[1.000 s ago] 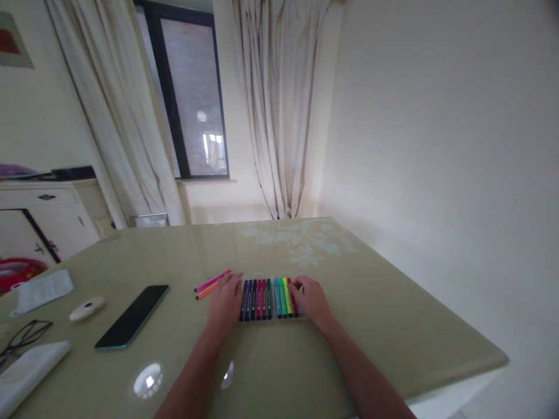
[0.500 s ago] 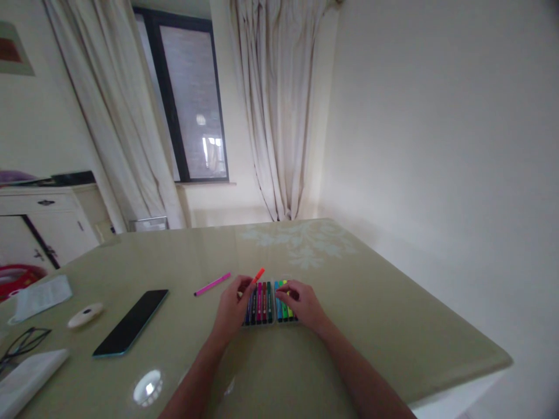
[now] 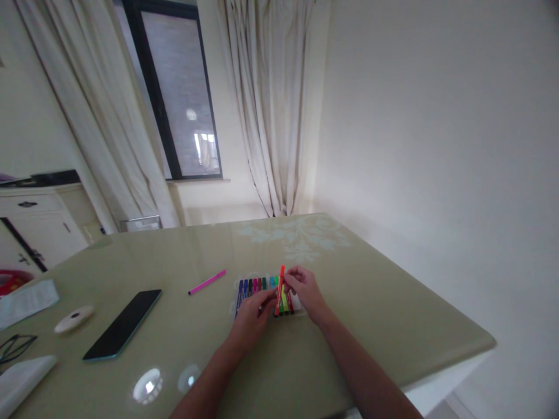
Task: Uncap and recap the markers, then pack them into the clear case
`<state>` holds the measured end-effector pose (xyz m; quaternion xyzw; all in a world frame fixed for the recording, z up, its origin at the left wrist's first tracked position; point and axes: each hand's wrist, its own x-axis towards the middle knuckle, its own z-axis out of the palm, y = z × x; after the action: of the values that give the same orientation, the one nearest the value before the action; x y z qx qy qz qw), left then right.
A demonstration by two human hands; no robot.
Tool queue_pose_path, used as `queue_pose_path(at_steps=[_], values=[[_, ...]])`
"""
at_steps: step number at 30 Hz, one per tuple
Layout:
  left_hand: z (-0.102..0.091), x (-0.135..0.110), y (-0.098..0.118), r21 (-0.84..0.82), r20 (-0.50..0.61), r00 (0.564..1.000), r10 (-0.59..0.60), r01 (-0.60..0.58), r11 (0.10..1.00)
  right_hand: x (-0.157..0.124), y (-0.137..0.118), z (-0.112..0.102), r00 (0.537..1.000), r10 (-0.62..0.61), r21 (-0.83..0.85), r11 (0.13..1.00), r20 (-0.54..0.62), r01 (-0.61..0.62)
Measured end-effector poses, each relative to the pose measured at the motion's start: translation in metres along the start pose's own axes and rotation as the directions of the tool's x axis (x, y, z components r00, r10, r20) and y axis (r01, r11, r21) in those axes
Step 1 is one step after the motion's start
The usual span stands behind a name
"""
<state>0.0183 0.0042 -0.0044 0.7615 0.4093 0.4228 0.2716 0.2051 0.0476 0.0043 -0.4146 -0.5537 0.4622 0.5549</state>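
Observation:
An orange-red marker point(image 3: 279, 295) stands nearly upright in the view, raised over the marker case. My left hand point(image 3: 253, 314) reaches across the case from the left, its thumb and fingertips closed on the marker's middle. From the right, my right hand point(image 3: 303, 286) pinches the marker near its upper end. Beneath my hands is the clear marker case point(image 3: 233, 308), with dark blue, pink, red and green markers point(image 3: 250, 285) in its left half. Blue, green, yellow and red markers point(image 3: 286, 304) fill part of the right half. My hands hide some of them.
A pink marker point(image 3: 207, 283) lies left of the case on the glossy table point(image 3: 174, 256). Further left are a phone point(image 3: 123, 323), a white oval object point(image 3: 74, 319), glasses point(image 3: 17, 348), a white slab-like object point(image 3: 26, 375) and a face mask point(image 3: 28, 302). A wall point(image 3: 414, 174) borders the right.
My left hand has moved right with the orange-red marker, which is now more upright over the right half. My right hand has closed on its upper part. The view has shifted slightly.

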Motion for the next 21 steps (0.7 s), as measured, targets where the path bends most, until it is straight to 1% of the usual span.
queue_pose_path(at_steps=[2, 4, 5, 7, 9, 11, 16, 19, 21], values=[[0.007, -0.002, -0.002, 0.076, 0.006, 1.0, 0.024, -0.025, 0.997, 0.001, 0.004, -0.002, 0.999, 0.036, -0.064, 0.997, -0.025, -0.037], [0.014, -0.004, -0.004, 0.179, -0.021, 0.999, 0.041, -0.037, 0.983, -0.002, 0.008, 0.002, 0.999, 0.015, -0.214, 0.977, -0.03, -0.021], [0.017, -0.005, -0.004, 0.226, -0.039, 0.998, 0.047, -0.037, 0.973, -0.004, 0.011, 0.006, 0.999, -0.022, -0.316, 0.949, -0.039, 0.009], [0.022, -0.005, -0.004, 0.287, -0.07, 0.996, 0.055, -0.033, 0.957, -0.009, 0.016, 0.016, 0.99, -0.133, -0.515, 0.852, -0.051, 0.088], [0.024, -0.006, -0.003, 0.298, -0.079, 0.995, 0.054, -0.028, 0.954, -0.012, 0.019, 0.023, 0.979, -0.203, -0.613, 0.777, -0.025, 0.145], [0.024, -0.007, -0.002, 0.308, -0.069, 0.996, 0.063, -0.039, 0.951, -0.012, 0.019, 0.026, 0.978, -0.208, -0.616, 0.772, -0.01, 0.158], [0.023, -0.011, 0.003, 0.329, -0.03, 0.995, 0.099, -0.084, 0.94, -0.011, 0.014, 0.019, 0.981, -0.189, -0.477, 0.867, -0.04, 0.148], [0.022, -0.01, 0.009, 0.219, -0.036, 0.997, 0.064, -0.055, 0.974, -0.011, 0.01, 0.017, 0.983, -0.167, -0.403, 0.907, -0.072, 0.125], [0.02, -0.007, 0.012, 0.096, -0.048, 0.999, -0.007, 0.012, 0.995, -0.011, 0.007, 0.018, 0.986, -0.136, -0.344, 0.934, -0.092, 0.097]])
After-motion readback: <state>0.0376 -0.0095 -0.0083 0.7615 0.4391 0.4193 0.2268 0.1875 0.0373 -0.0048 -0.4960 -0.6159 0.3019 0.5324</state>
